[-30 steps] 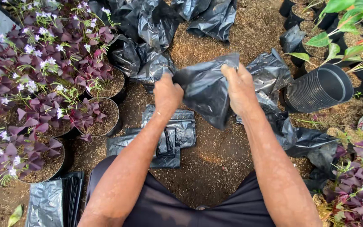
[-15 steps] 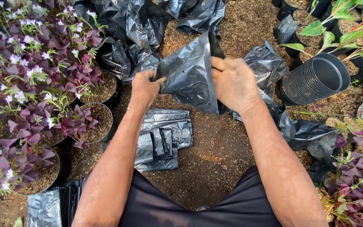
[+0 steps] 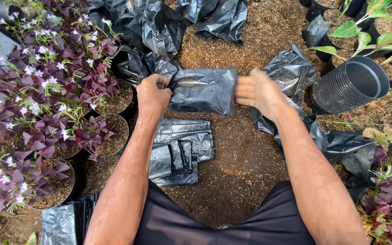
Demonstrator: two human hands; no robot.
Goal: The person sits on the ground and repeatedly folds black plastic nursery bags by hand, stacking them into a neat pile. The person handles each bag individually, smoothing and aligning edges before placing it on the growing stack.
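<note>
Both bare forearms are reaching away from the body toward the far middle of the scene, angling slightly inward. The left hand (image 3: 153,93) is sitting left of centre, knuckles up, its fingers curling into a closed fist-like pinch. The right hand (image 3: 257,90) is hovering right of centre, blurred, with its fingers extending toward the left and held close together, palm facing inward. The two hands are staying level with each other and clearly apart.
</note>
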